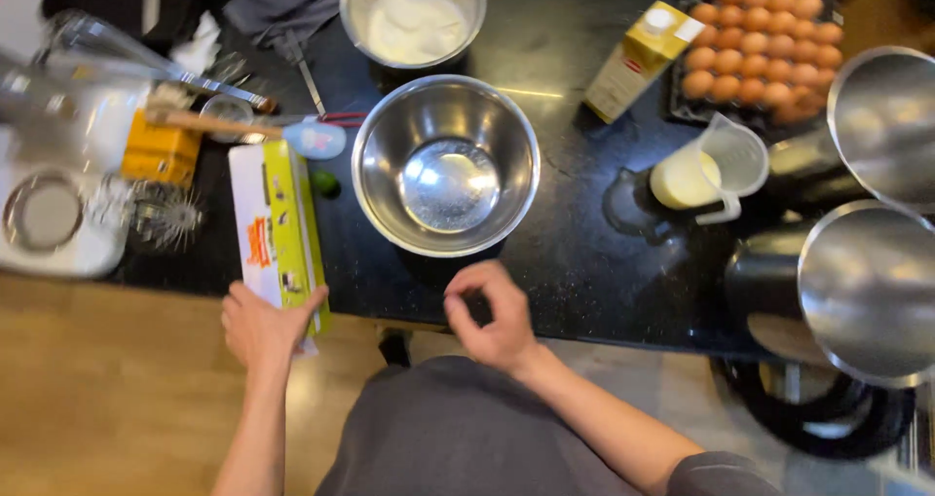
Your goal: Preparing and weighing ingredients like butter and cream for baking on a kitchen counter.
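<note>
Overhead view of a glossy black bench (575,262). The left hand (261,329) grips the near end of a long rectangular cardboard box (278,225), white and yellow-green, lying flat at the bench's front edge. The right hand (490,316) hovers loosely curled, fingers half closed on nothing, just before an empty round steel bowl (445,165). A clear plastic jug (709,170) of pale liquid stands to the right.

the two steel bowls (877,214) at right are cut off by the edge and blurred.
</note>
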